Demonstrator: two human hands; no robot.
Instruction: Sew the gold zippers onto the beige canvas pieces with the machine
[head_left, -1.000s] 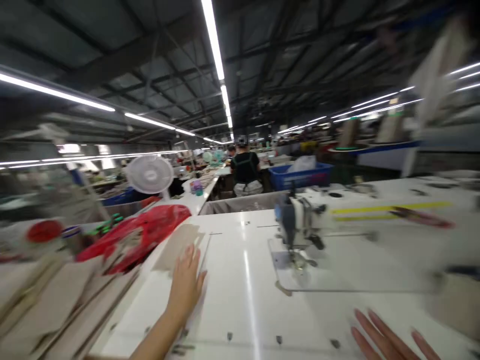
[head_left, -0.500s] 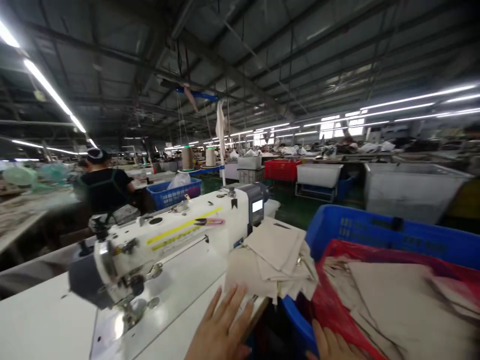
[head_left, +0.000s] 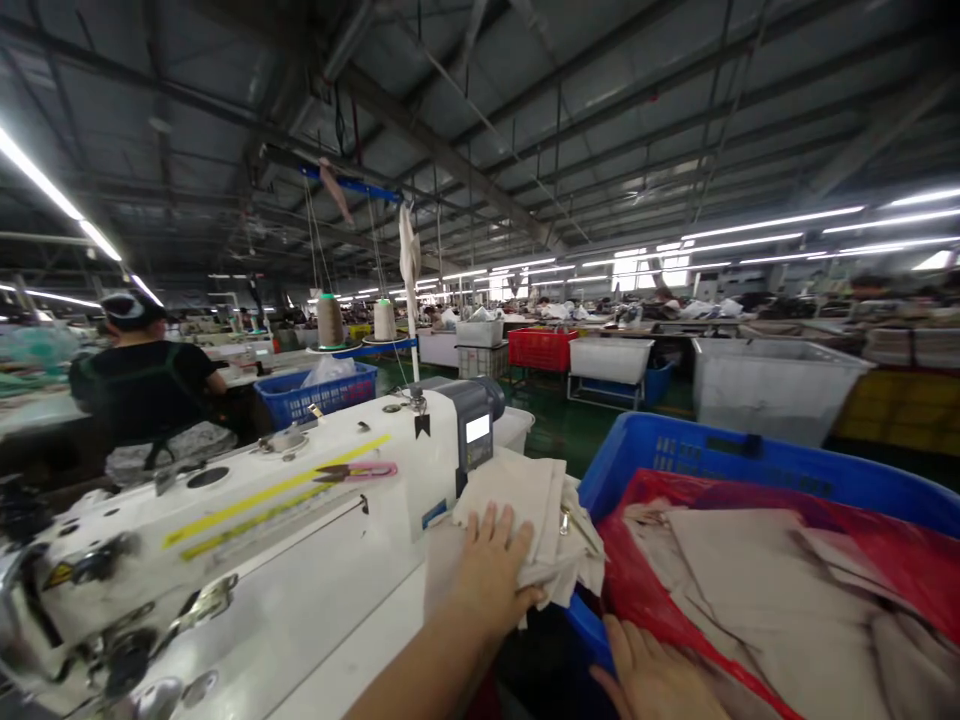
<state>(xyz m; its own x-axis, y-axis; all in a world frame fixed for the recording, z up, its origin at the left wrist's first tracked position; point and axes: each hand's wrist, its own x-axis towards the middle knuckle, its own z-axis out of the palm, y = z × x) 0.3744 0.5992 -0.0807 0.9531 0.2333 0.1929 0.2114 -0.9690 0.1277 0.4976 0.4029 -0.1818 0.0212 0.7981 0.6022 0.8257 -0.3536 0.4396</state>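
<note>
My left hand (head_left: 487,570) lies with spread fingers on a stack of beige cloth pieces (head_left: 551,485) at the right end of the sewing machine table. A small metal piece shows at the stack's right side. My right hand (head_left: 652,675) is at the near rim of a blue plastic basket (head_left: 630,450), beside its red plastic liner (head_left: 619,545); its fingers are stretched out. More flat beige cloth pieces (head_left: 757,560) fill the liner. Left of my hands stands a white sewing machine (head_left: 300,500), with pink-handled thread snips (head_left: 360,470) on its arm.
Thread cones (head_left: 330,322) stand on a blue stand behind the machine. At the left a person in dark clothes (head_left: 146,380) sits facing away. Beyond are a blue crate (head_left: 319,395), a red bin (head_left: 540,350) and a large grey bin (head_left: 772,390).
My left hand has moved forward from the table front onto the cloth stack. The view has shifted, so the machine appears further left. My right hand stays by the basket rim.
</note>
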